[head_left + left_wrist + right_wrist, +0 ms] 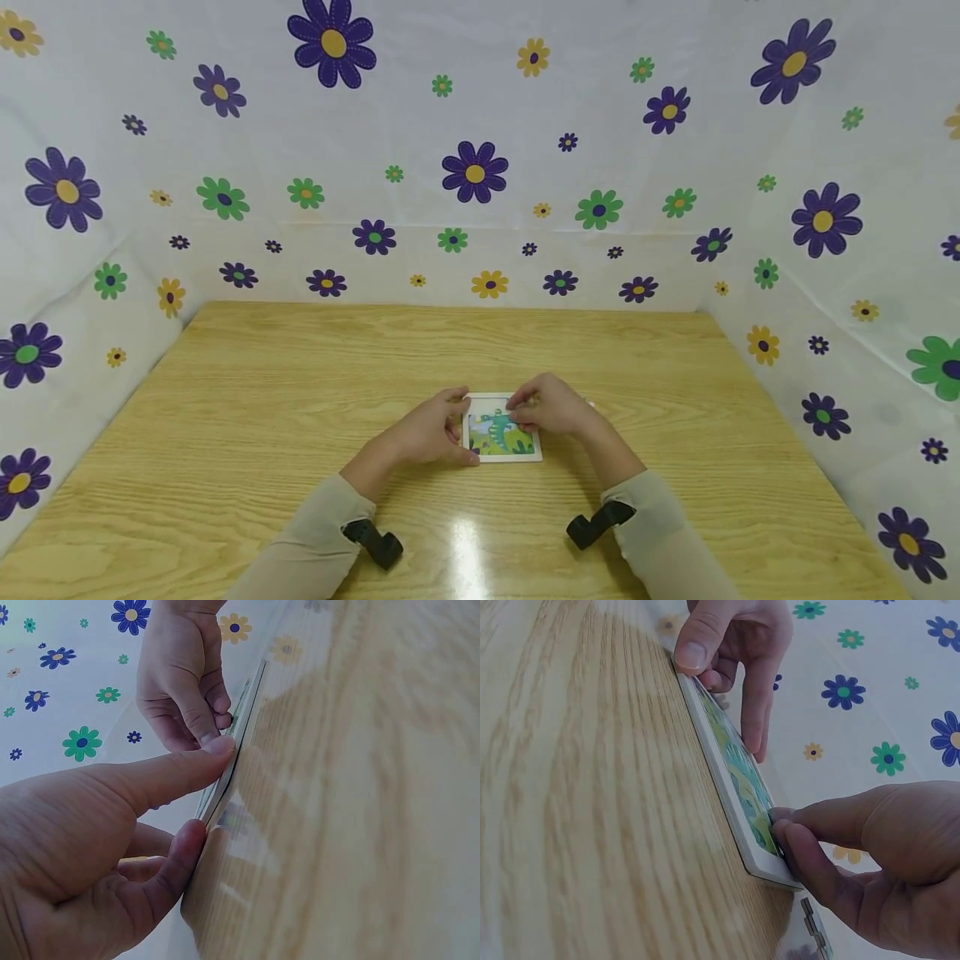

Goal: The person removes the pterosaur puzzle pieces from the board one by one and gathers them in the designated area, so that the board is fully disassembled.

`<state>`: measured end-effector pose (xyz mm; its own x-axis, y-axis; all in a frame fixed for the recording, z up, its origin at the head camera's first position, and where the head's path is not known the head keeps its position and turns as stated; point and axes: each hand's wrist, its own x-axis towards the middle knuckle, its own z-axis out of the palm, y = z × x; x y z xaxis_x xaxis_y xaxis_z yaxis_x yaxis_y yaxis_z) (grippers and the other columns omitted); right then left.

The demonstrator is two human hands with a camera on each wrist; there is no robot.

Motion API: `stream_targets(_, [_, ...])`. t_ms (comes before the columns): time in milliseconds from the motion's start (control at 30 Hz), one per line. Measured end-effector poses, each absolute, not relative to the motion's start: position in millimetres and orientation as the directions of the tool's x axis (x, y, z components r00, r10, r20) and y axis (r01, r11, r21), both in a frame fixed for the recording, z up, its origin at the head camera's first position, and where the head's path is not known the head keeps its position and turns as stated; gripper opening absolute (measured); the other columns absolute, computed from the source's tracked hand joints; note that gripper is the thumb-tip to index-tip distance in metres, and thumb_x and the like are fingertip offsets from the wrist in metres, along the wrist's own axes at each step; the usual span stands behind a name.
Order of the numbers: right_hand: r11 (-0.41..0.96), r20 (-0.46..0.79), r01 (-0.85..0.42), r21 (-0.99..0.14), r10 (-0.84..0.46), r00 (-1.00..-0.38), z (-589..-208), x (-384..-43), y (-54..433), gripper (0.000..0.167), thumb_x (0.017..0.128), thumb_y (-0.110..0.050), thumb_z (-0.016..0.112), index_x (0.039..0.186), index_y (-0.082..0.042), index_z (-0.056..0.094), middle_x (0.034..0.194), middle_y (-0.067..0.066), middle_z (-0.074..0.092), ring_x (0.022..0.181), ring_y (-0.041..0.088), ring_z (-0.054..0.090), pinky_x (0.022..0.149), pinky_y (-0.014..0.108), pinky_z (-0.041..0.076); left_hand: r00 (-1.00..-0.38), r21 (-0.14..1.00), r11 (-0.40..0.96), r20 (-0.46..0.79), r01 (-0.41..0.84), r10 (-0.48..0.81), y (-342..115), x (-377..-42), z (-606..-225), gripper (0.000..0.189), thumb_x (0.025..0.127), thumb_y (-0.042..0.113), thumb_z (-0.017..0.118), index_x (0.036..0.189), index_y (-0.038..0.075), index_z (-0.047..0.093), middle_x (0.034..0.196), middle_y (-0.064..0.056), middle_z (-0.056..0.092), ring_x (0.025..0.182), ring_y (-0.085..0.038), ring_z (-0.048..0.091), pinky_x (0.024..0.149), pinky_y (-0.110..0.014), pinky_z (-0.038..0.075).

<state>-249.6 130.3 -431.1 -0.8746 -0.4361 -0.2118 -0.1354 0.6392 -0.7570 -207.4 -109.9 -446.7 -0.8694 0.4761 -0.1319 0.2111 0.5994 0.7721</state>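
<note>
A small jigsaw puzzle with a teal dinosaur on green and yellow ground sits in a white frame on the table. Along the top of the frame a pale strip without picture shows. My left hand holds the frame by its left side, thumb at the near corner and fingers at the far one. Over the upper right of the puzzle, my right hand pinches a puzzle piece, mostly hidden by the fingertips. In the right wrist view its thumb and forefinger meet right at the picture's edge.
Beyond the frame's right side, loose puzzle pieces lie on the wooden table, largely hidden behind my right hand in the head view. A white flowered cloth stands around the back and sides. Black straps circle both sleeves.
</note>
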Motion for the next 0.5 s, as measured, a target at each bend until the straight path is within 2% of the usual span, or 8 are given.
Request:
stream_targets(133, [0.686,-0.174,-0.177,-0.706,-0.41,-0.895,-429.1,-247.4,127.9,0.005,0.091,-0.007,0.072,0.091,-0.006,0.077,0.103,0.011,0.063,0.066,0.011,0.059,0.064,0.024,0.048,-0.868,0.763,0.607,-0.13,0.222,0.48,-109.9,-207.2,-447.7,0.095,0.076,0.027,0.089,0.151,-0.004,0.038,0.164,-0.01,0.027,0.077,-0.01,0.053,0.066,-0.02,0.045])
stream_targets(200, [0.704,-0.166,-0.185,-0.686,-0.399,-0.902,-428.6,-246.4,127.0,0.004,0.091,-0.008,0.072,0.089,-0.007,0.076,0.109,0.01,0.057,0.067,0.012,0.06,0.066,0.025,0.048,-0.866,0.761,0.607,-0.128,0.227,0.484,-109.7,-207.0,-448.2,0.095,0.076,0.027,0.089,0.151,-0.004,0.038,0.165,-0.01,0.026,0.077,-0.01,0.053,0.066,-0.02,0.045])
stream_targets(333, [0.722,-0.171,-0.182,-0.667,-0.386,-0.906,-427.5,-244.8,125.2,0.003,0.091,-0.009,0.073,0.092,-0.007,0.074,0.108,0.011,0.059,0.066,0.012,0.06,0.065,0.025,0.048,-0.866,0.76,0.606,-0.121,0.233,0.485,-109.3,-206.6,-447.7,0.095,0.076,0.027,0.089,0.15,-0.005,0.038,0.165,-0.011,0.026,0.077,-0.01,0.053,0.066,-0.02,0.045])
stream_targets(500, [0.708,-0.188,-0.145,-0.692,-0.369,-0.91,-424.0,-244.8,125.0,0.02,0.091,-0.006,0.072,0.109,-0.007,0.063,0.115,0.014,0.06,0.07,0.014,0.062,0.065,0.026,0.054,-0.871,0.762,0.61,-0.129,0.219,0.474,-109.1,-205.8,-443.8,0.096,0.076,0.025,0.089,0.151,-0.004,0.037,0.164,-0.01,0.027,0.08,-0.011,0.053,0.069,-0.021,0.045])
